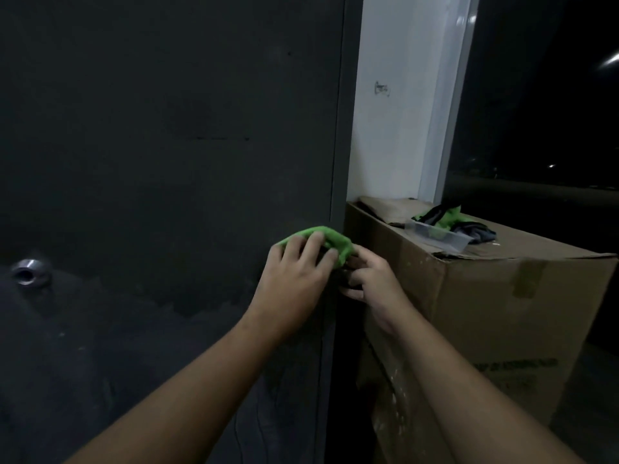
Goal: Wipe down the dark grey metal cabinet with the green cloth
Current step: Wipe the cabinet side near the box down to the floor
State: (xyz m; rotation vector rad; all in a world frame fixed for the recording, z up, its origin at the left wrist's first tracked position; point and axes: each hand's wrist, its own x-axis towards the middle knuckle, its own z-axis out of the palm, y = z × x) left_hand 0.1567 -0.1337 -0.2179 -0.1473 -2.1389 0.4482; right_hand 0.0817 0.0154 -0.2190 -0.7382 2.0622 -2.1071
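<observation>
The green cloth point(335, 241) lay bunched against the right edge of the dark grey metal cabinet point(167, 145). The left hand point(294, 279) pressed it there, fingers point(314, 244) spread over it. The right hand point(375, 283) sat just below with curled fingers point(355, 292); whether they pinched the cloth could not be told. A cardboard box point(502, 296) stood beside the cabinet.

Bare forearms; left grip point(294, 279), right grip point(375, 286) bare too.

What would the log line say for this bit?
left hand: presses green cloth on cabinet | right hand: curled at cloth's edge
</observation>
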